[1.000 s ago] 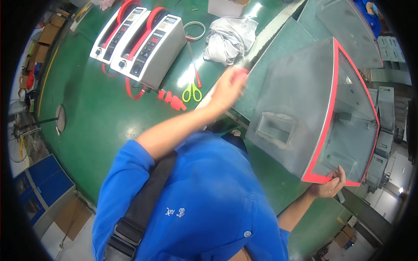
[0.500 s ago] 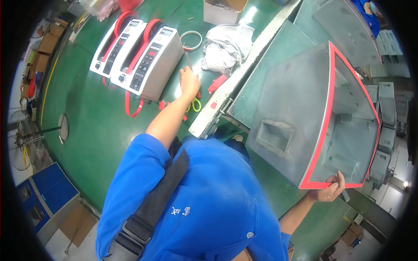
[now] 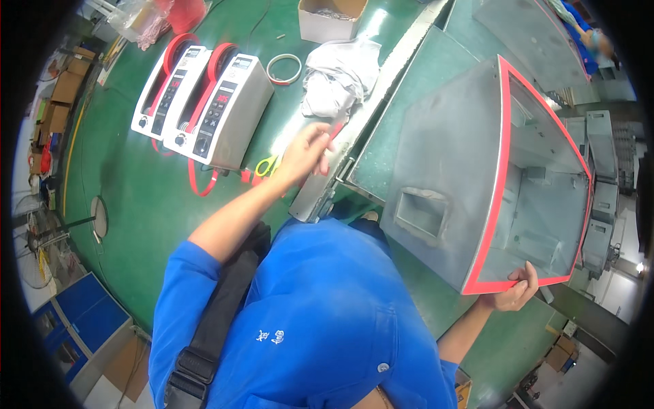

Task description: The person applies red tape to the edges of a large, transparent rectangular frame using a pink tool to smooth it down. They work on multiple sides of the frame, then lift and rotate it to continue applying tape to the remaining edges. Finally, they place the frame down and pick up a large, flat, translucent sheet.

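Note:
My left hand (image 3: 308,155) is closed round a thin, flat grey blade-like tool (image 3: 338,120); its exact kind is too blurred to tell. The hand hovers over the pale bench edge, close to a red strip there. At the right, a large grey sheet-metal box (image 3: 436,136) lies tilted with its open face turned right. Red tape (image 3: 503,129) runs round the rim of that face. My right hand (image 3: 514,290) grips the near lower corner of the rim, its fingers curled over the taped edge. A rectangular opening (image 3: 421,213) shows in the box's side.
Two white tape dispensers (image 3: 228,102) with red rolls stand at the left, beside yellow-green scissors (image 3: 267,165). A tape ring (image 3: 284,69), a crumpled grey cloth (image 3: 340,75) and an open carton (image 3: 330,24) lie farther off. Another metal box (image 3: 528,41) and a person (image 3: 589,41) are at the far right.
My left hand has swung right with the thin tool, from beside the dispenser to the bench edge by the red strip. My right hand keeps its hold on the box rim.

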Tool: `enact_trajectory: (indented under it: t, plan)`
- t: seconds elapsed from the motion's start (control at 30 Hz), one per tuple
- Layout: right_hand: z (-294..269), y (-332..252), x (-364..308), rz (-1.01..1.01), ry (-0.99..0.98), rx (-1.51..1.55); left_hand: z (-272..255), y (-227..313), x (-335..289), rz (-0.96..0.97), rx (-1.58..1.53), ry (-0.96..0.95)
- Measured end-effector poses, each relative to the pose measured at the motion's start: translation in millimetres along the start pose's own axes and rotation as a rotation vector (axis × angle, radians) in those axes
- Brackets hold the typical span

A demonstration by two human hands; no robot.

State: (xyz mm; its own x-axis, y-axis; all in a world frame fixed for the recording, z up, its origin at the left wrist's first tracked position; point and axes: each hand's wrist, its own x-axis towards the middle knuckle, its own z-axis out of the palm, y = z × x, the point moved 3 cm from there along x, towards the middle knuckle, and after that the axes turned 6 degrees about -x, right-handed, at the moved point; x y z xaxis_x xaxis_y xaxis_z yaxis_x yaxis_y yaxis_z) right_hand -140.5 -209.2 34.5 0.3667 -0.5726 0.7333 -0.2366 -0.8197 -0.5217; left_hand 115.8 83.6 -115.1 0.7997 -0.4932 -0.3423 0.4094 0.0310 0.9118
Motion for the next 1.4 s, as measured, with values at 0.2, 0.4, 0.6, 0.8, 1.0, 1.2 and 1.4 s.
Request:
enact_trajectory:
  t: [0.2,0.4,0.6,0.8,1.0,1.2,1.4]
  plan:
    - [-0.5,5.2,1.6,-0.038,-0.009,-0.021,49.9,10.2,-30.0,-0.118,-0.255,-0.27]
    - [-1.6,6.7,1.2,-0.038,-0.006,-0.017,69.2,16.7,-49.4,-0.268,-0.138,-0.295]
    - [-1.5,7.3,1.2,-0.052,0.011,-0.045,79.5,21.4,-56.2,-0.271,0.019,-0.392]
    - [-0.1,4.8,0.6,-0.049,0.044,-0.063,103.7,33.5,-50.0,-0.017,0.239,-0.508]
    - [-0.8,4.6,0.0,-0.055,0.041,-0.078,97.4,61.4,-55.7,-0.054,0.412,-0.475]
    - [-0.7,4.8,-0.1,-0.049,0.047,-0.065,107.4,80.3,-48.5,0.11,0.569,-0.501]
    - [-0.9,4.9,0.5,-0.089,0.046,-0.087,115.2,94.7,-37.0,0.008,0.619,-0.524]
